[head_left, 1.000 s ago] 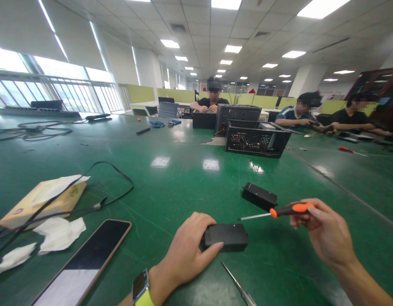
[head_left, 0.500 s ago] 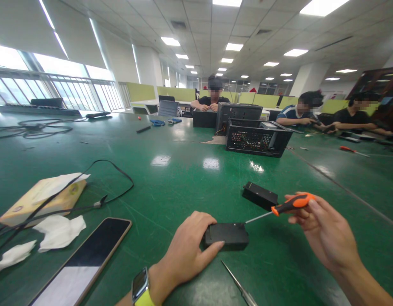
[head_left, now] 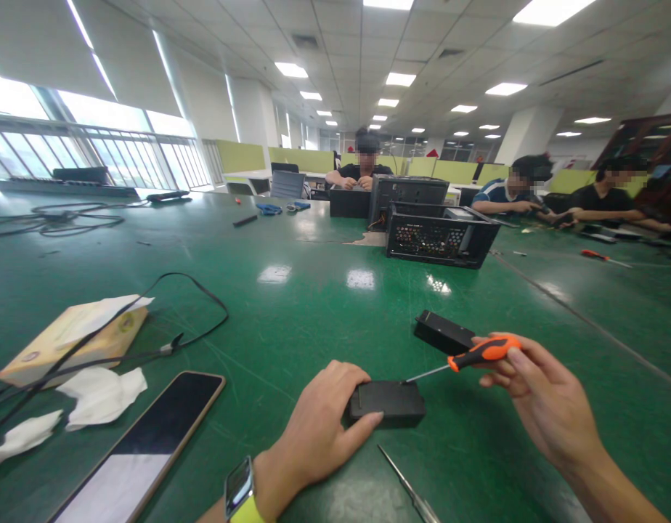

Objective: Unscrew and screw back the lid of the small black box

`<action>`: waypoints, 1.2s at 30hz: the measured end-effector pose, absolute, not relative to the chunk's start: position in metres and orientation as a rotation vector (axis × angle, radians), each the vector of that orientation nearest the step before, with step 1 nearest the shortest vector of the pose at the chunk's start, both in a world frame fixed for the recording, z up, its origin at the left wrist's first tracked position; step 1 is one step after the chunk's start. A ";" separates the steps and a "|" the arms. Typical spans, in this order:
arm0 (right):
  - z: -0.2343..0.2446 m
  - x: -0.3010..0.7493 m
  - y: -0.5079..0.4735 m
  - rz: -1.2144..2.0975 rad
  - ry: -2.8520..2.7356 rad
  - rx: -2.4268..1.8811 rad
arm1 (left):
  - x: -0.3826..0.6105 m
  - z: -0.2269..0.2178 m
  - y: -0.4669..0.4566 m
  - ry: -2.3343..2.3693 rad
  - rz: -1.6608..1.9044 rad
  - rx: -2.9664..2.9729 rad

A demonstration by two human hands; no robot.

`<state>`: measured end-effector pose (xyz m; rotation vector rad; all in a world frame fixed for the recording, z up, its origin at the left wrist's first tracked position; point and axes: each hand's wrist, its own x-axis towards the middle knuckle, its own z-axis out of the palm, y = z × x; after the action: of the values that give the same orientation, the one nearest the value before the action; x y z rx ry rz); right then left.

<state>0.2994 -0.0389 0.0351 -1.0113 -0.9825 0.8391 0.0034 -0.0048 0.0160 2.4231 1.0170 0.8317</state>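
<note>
Black box (head_left: 390, 403): one, lying on the green table (head_left: 292, 319), between the two hands.
Left hand (head_left: 332, 407): one, gripping that box's left end, thumb along the near side.
Right hand (head_left: 550, 396): one, pinching the handle of one orange-black screwdriver (head_left: 486, 351), its tip at the box's far edge.
Second box (head_left: 443, 332): one, just beyond.
Metal tool (head_left: 405, 479): one, nearer.
Phone (head_left: 144, 443): one, left.
Crumpled tissues (head_left: 102, 396): two, near the phone.
People (head_left: 362, 174): three, farther off.

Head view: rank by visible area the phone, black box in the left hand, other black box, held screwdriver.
1. Phone, cut off by the frame edge
2. Black box in the left hand
3. Other black box, held screwdriver: too alike to rank
</note>
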 end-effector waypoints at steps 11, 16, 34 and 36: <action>0.037 0.299 -0.041 0.697 -1.086 -1.084 | 0.003 0.016 -0.004 1.008 0.830 2.435; 0.069 0.294 -0.033 0.276 -1.390 -1.258 | 0.004 0.015 -0.004 1.008 0.834 2.438; 0.131 0.278 -0.027 0.126 -1.959 -1.543 | 0.003 0.017 -0.004 1.000 0.806 2.431; 0.131 0.273 -0.029 0.163 -1.957 -1.508 | 0.002 0.017 -0.005 0.999 0.803 2.431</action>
<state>0.2725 -0.0286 0.1313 -1.5077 -1.9570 0.1626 0.0021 -0.0049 0.0166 2.4305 0.9987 0.8029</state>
